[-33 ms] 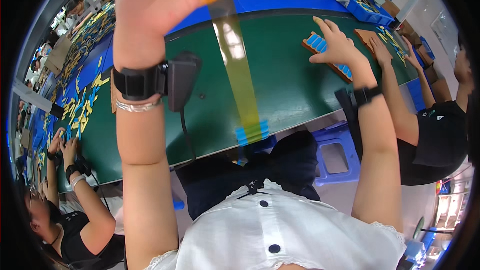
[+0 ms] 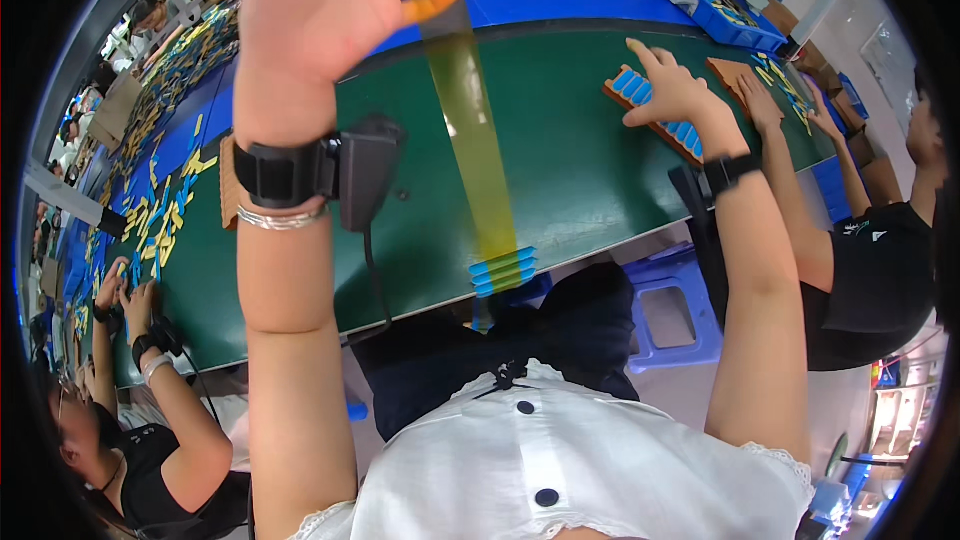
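My left hand (image 2: 310,10) is raised close to the camera at the upper left, palm showing, with orange coverings on the fingertips. A long translucent yellow film strip (image 2: 480,160) runs up past those fingers; its upper end is out of the picture, and so is the pinch. Several blue strips (image 2: 503,272) lie across its lower end at the table's near edge. My right hand (image 2: 680,95) is spread, fingers apart, over an orange-brown board (image 2: 617,95) with a row of blue pieces (image 2: 630,85). Whether it touches the board I cannot tell.
The green table (image 2: 560,180) carries loose yellow and blue strips (image 2: 170,205) at left. A blue crate (image 2: 715,5) stands at the far right. Co-workers' hands work at both sides, one on another brown board (image 2: 730,75). A purple stool (image 2: 675,315) is below.
My left hand has shifted slightly to the right and down. The bright reflection on the film has faded, and the blue strips at its lower end show more distinctly. The right hand has barely moved.
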Tool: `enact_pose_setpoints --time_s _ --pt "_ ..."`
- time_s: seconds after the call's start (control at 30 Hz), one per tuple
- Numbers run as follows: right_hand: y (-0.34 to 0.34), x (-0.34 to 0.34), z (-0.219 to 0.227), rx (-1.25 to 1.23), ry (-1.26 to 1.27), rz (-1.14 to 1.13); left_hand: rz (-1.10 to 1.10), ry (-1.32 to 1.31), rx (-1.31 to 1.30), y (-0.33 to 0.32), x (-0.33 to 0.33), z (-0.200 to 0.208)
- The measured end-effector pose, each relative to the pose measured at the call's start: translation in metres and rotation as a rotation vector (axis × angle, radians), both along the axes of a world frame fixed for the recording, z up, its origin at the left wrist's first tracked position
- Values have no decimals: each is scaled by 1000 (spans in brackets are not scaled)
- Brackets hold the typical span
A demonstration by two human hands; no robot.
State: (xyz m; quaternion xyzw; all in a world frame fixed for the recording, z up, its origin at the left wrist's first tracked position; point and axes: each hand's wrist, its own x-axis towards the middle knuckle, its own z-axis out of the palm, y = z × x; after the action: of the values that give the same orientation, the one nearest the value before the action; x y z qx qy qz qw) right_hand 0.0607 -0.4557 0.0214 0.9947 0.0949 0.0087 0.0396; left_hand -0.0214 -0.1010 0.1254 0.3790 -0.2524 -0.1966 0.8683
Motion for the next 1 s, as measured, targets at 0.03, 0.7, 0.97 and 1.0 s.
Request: enact_pose_setpoints --time_s 0.03,0.7,0.97,1.0 --pt "-6 17 -2 -3 -3 3 3 -3 -3 -3 -4 -4" --pt "237 -33 -23 298 285 549 210 91 -47 32 -10 -27" --pt "289 -49 -55 290 170 551 220 7 -98 36 -23 -28" --pt "288 -50 -53 381 246 556 231 10 -100 40 -24 -29"
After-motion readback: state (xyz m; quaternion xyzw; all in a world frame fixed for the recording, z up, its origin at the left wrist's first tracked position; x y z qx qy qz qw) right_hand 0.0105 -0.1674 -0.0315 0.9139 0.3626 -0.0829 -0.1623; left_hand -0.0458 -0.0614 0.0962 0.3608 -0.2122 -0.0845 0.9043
